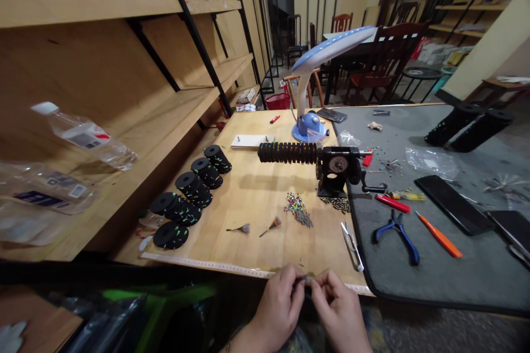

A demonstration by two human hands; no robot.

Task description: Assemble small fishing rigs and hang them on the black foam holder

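Fingertips (298, 282) of left hand (278, 309) and right hand (339, 311) pinching together on a tiny dark piece (305, 279) — too small to identify — just short of the table edge (248, 270). Probably assembling; next needing steady grip, scissors (351, 245) lying just beyond the right fingers.

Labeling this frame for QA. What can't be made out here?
Head view only:
- Small dark item pinched between left hand and right hand: fingers cover it, too small to identify.
- Bead pile: single pieces too small.
- Hand-crank tool dial: unreadable.
- Dark tablet: cut by right edge.
- Bottle label: blurred.
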